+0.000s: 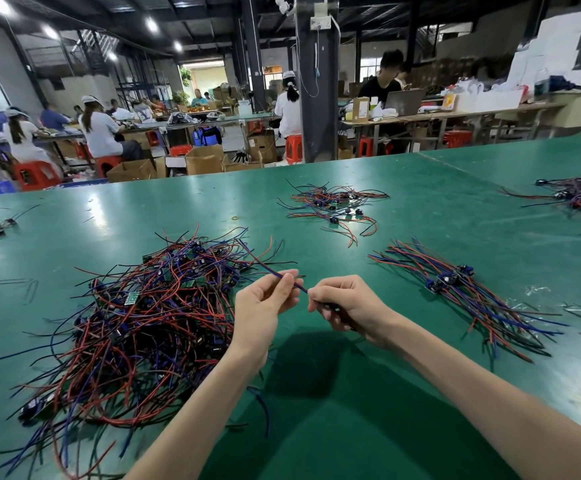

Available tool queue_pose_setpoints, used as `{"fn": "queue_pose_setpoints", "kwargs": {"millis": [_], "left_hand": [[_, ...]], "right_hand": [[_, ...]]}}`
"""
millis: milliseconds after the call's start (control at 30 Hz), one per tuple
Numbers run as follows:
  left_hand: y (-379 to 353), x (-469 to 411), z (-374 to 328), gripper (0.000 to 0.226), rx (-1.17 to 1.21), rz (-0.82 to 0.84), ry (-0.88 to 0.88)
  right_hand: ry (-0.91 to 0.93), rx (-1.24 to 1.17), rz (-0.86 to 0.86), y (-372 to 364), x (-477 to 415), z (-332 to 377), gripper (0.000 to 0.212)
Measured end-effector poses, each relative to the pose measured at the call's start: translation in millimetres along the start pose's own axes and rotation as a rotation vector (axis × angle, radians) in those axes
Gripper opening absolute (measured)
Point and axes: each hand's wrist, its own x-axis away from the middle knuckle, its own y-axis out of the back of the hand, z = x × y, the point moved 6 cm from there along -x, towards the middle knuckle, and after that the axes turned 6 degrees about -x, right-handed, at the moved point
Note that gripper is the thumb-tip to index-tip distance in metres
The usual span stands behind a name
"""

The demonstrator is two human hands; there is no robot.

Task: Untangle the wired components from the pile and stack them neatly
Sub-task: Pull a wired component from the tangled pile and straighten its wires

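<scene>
While the left hand and right hand pinch a blue wire beside the pile, its far end lies tangled there. Yanking could drag neighbours (or strain joints).

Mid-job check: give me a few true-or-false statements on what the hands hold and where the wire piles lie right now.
1. Both hands pinch the same wire. True: the left hand and the right hand pinch one blue wire.
2. The tangled pile lies to the person's right. False: the tangled pile lies to the left; the straightened stack is on the right.
3. The table is green. True: the table is green.
4. The stack touches the tangled pile. False: bare table separates them.
5. A smaller bunch of wires lies beyond the hands. True: the smaller bunch lies farther back.
</scene>
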Motion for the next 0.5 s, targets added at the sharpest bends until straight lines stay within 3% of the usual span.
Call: {"fn": "queue_pose_setpoints", "kwargs": {"millis": [167,367,500], "left_hand": [[2.0,0.1,-4.7,0.015,-0.038,-0.021,-0.039],[12.7,-3.7,-6.5,0.015,0.003,-0.113,-0.034],[19.6,-6.7,-7.4,0.014,0.057,-0.166,-0.033]], "right_hand": [[-0.024,0.012,0.032,-2.1,0.0,-2.1,0.032],[-0.162,-0.213,0.124,-9.5,-1.7,-12.0,0.025],[-0.200,-0.188,0.176,-9.4,0.9,-14.7,0.010]]}}
